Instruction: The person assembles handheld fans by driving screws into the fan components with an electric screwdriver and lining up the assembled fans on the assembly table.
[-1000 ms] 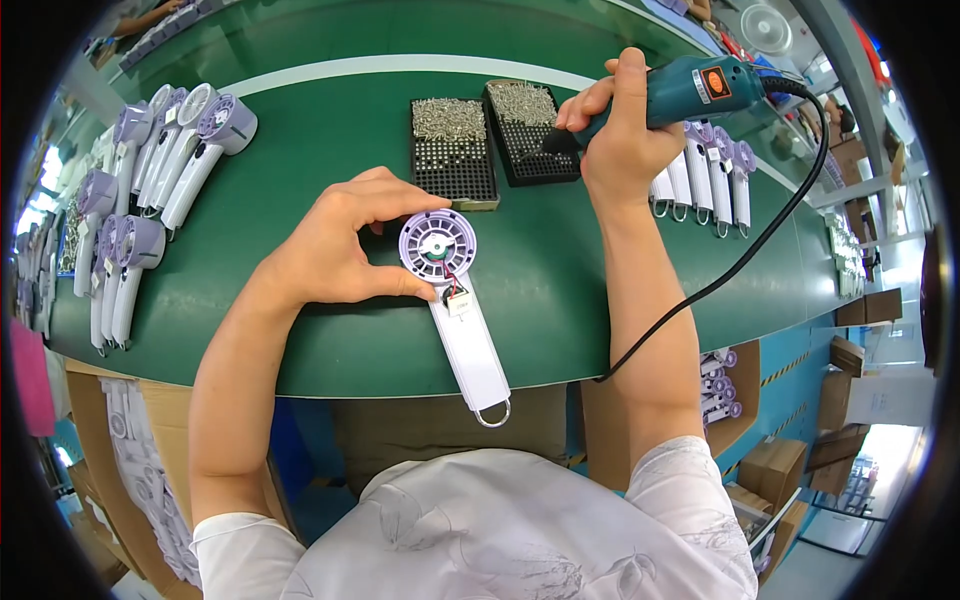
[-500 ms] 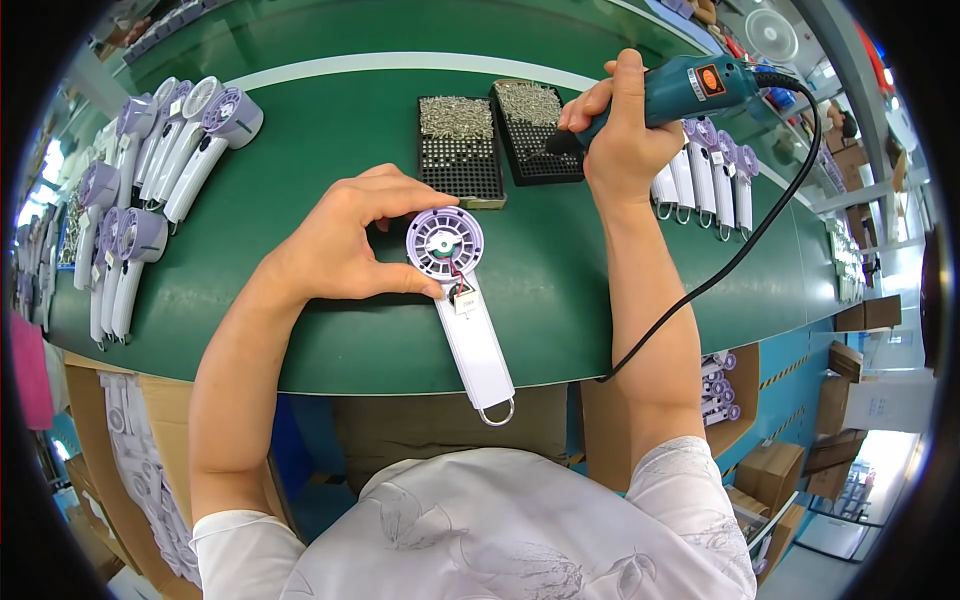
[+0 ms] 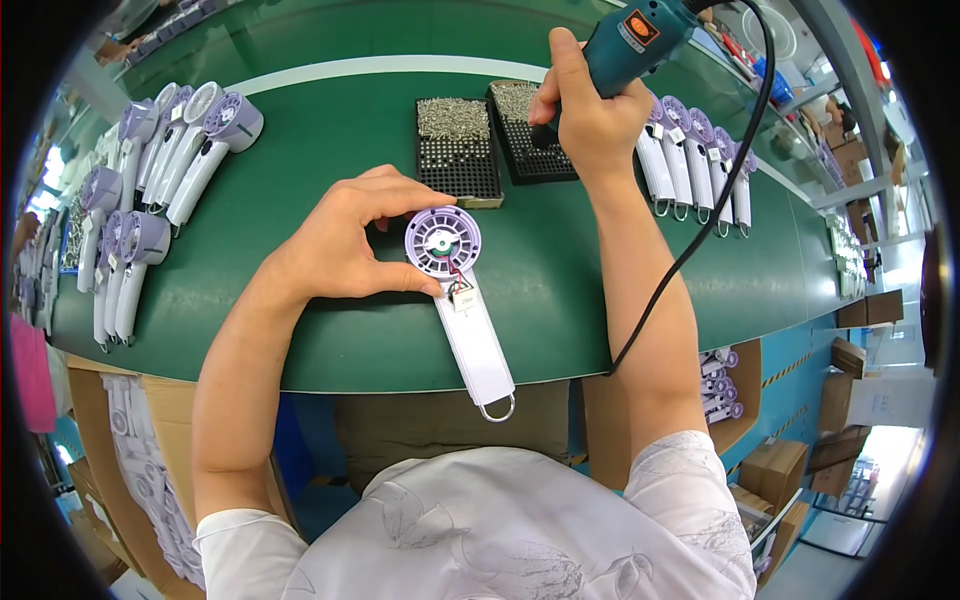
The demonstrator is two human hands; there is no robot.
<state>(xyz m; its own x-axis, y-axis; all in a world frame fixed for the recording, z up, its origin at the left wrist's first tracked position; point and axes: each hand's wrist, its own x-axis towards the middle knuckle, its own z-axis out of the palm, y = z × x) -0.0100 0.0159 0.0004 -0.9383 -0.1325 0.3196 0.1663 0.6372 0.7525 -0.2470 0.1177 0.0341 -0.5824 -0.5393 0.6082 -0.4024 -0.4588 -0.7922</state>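
1. Grips one fan [image 3: 467, 330] by its head in left hand [image 3: 345, 240], thumb and fingers parted around it, at table [image 3: 560, 300] edge.
2. Wraps right hand [image 3: 597, 118] around one power tool [image 3: 622, 60], near two trays [image 3: 458, 178].
3. Shows five fans [image 3: 701, 180] beyond.

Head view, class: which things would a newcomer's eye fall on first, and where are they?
Probably first, the teal power tool in the right hand, right of centre near the top, its black cord crossing the forearm. Next, the purple-and-white fan near the middle, its round head held by the left hand, its handle reaching past the green bench. Beyond it lie two black trays with small metal pieces.
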